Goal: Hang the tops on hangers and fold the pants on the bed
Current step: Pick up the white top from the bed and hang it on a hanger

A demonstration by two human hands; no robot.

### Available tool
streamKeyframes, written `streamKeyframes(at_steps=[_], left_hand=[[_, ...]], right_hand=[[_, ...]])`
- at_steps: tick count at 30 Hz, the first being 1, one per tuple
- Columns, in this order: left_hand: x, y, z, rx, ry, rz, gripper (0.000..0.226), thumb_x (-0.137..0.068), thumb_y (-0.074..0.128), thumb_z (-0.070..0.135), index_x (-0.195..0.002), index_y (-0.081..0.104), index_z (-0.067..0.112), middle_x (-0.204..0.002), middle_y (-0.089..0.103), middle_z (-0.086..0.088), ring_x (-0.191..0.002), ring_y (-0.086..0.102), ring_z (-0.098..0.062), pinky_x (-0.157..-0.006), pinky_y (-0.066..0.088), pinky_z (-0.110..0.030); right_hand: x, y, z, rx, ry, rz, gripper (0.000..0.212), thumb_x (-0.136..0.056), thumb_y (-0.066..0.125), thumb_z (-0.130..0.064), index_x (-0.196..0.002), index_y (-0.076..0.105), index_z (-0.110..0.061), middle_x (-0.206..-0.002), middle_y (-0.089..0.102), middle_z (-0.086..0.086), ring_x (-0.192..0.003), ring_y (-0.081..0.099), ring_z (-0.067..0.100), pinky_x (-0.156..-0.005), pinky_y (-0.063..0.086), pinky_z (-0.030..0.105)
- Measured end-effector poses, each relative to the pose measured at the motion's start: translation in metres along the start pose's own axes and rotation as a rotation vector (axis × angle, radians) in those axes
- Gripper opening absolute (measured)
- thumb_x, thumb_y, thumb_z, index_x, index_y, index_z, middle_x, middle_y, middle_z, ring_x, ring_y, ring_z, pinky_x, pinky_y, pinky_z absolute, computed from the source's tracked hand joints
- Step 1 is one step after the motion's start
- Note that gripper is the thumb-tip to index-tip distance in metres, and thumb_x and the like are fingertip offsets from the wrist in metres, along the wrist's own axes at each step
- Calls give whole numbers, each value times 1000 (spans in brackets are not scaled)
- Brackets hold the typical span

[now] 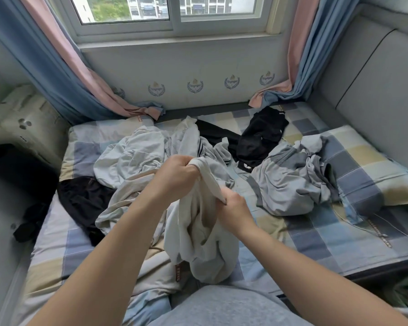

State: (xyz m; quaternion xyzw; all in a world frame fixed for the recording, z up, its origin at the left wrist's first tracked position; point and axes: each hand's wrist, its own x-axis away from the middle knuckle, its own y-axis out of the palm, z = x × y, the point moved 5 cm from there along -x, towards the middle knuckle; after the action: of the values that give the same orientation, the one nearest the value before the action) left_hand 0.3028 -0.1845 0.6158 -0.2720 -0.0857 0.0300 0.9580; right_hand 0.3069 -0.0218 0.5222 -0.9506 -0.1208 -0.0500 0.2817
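A cream-white garment [205,241] hangs bunched above the checked bed [316,234], held up by both hands. My left hand [174,177] grips its ribbed band at the top. My right hand [233,205] pinches the same band lower and to the right. More clothes lie on the bed: a pale grey-white heap [132,158] behind my hands, a grey-blue garment [292,177] to the right, a black garment [262,135] near the window wall, and another black garment [83,198] at the left. No hanger is in view.
A pillow [372,170] in the same check lies at the right, against a grey padded headboard [375,90]. Blue and pink curtains [64,67] hang down onto the bed at both sides of the window. A cream box [26,121] and dark items sit left of the bed.
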Motion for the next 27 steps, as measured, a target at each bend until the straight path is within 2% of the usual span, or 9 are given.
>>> streamKeyframes(at_steps=[3,7,10,14,17,19,21,23,27], left_hand=[[1,-9,-10,20,-2,38,28,-87,53,17,-83,61,-10,-68,51,-8,-64,46,-16,-62,35,-34],[1,-9,-23,-26,0,83,29,-86,50,16,-80,57,-11,-72,49,-17,-68,45,-20,-62,33,-33],[-5,-3,-37,-135,-8,144,16,-88,46,4,-73,54,1,-71,53,-4,-66,45,-22,-60,33,-35],[-20,15,-55,-208,-29,146,29,-83,44,-1,-86,63,20,-81,61,4,-72,54,-13,-56,37,-27],[-31,39,-64,-242,-44,85,38,-81,50,-6,-105,70,16,-104,70,-6,-95,63,-25,-74,49,-32],[-32,62,-68,-308,-52,-3,35,-83,57,-4,-108,69,18,-110,70,-5,-99,62,-25,-80,46,-31],[-30,85,-65,-319,-47,-114,21,-88,64,5,-102,70,19,-100,72,-6,-81,62,-22,-66,46,-28],[-23,107,-52,-256,25,-232,7,-91,67,12,-86,71,16,-70,65,-2,-53,51,-14,-46,36,-24],[11,151,-13,-78,195,-442,32,-100,58,11,-68,60,8,-54,40,6,-42,30,-1,-43,24,-22]], right_hand=[[-12,-22,32,162,98,65,29,-85,53,-11,-62,54,-29,-66,56,-3,-71,51,27,-58,31,38],[-17,-67,76,248,233,183,22,-88,53,-2,-83,69,-17,-91,70,17,-91,62,37,-71,44,37],[-11,-96,81,91,243,277,24,-88,56,3,-87,67,-18,-91,71,8,-90,63,30,-71,48,34],[17,-126,70,-115,221,436,33,-87,43,7,-86,67,-17,-76,66,-2,-69,56,14,-50,43,21],[49,-149,66,-215,227,570,35,-87,44,3,-79,69,-20,-68,64,-10,-61,53,4,-48,41,17],[74,-162,67,-254,236,621,36,-87,45,-2,-77,71,-26,-67,66,-13,-61,53,2,-49,42,17],[102,-176,72,-253,254,685,35,-85,47,-8,-79,72,-32,-75,69,-12,-64,56,0,-51,44,17],[133,-190,80,-253,283,762,30,-82,47,-15,-78,71,-33,-75,69,-11,-65,57,1,-53,45,22],[207,-215,96,-257,339,920,23,-75,49,-26,-78,70,-36,-73,67,-12,-69,58,7,-58,44,27]])
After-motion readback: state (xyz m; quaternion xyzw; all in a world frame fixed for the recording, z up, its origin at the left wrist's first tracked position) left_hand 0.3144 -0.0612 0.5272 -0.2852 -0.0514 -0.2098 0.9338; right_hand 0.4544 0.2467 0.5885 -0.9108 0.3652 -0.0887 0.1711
